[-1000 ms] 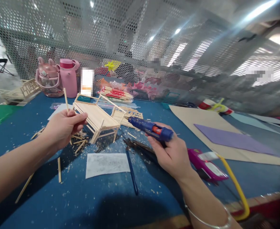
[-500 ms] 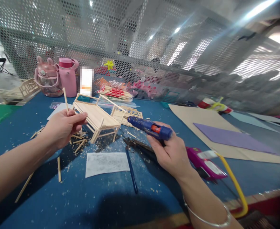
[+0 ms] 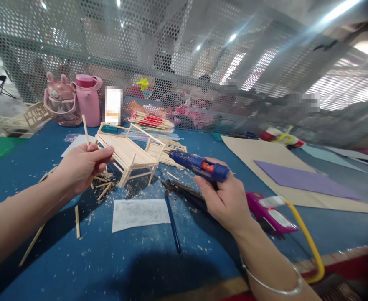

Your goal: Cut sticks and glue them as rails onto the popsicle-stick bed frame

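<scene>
The miniature wooden frame (image 3: 128,148) is pinched at its left side by the fingers of the left hand (image 3: 85,169), the nearer one; a thin stick (image 3: 85,127) projects upward from them. Its long axis runs far-left to near-right. A blue glue gun (image 3: 198,164) is gripped by the right hand (image 3: 229,198), nozzle directed left, near the frame's right end. Room is found between the white paper (image 3: 140,215) and the desk's (image 3: 100,261) near edge.
</scene>
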Available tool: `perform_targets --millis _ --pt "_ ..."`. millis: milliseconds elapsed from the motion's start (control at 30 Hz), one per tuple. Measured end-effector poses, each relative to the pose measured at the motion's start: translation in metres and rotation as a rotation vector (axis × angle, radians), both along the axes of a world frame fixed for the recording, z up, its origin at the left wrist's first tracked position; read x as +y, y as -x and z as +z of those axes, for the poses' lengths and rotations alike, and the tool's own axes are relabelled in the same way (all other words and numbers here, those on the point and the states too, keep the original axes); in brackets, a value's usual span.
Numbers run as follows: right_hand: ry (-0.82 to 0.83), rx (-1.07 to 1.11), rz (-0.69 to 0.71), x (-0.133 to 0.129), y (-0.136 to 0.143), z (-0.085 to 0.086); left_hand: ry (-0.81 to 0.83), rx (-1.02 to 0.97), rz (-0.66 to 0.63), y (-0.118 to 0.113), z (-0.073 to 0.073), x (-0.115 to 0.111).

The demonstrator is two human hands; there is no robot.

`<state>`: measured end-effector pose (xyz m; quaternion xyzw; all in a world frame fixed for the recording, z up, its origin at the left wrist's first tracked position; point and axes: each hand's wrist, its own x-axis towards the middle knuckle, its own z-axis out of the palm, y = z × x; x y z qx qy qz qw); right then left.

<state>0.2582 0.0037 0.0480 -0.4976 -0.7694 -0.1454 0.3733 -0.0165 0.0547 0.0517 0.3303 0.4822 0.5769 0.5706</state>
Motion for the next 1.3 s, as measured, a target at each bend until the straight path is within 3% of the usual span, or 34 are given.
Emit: perform_targets --millis 300,500,667,733,833,1100,1300 --pt "-0.02 0.08 0.007 0.001 -0.004 -0.005 0.007 -0.038 -0.012 -0.001 -0.002 0.0" --pt "-0.081 0.233 -0.104 0.018 -0.013 -0.011 0.042 -0.077 -0.066 -0.005 -0.023 0.004" --pt "0.13 -0.126 -0.227 0.064 -0.01 -0.009 0.049 -0.066 -0.166 -0.008 -0.036 0.011" --pt "0.253 -0.35 -0.306 0.083 -0.006 -0.012 0.061 -0.038 -0.218 -0.01 -0.036 0.013" --pt "0.363 -0.508 -0.422 0.102 -0.001 -0.019 0.095 0.015 -0.26 -0.012 -0.034 0.012" --pt "0.388 -0.538 -0.408 0.103 0.005 -0.017 0.006 0.18 -0.197 -0.013 -0.033 0.008" --pt "0.391 -0.468 -0.376 0.097 0.01 -0.008 -0.136 0.379 -0.014 -0.001 -0.028 0.005"
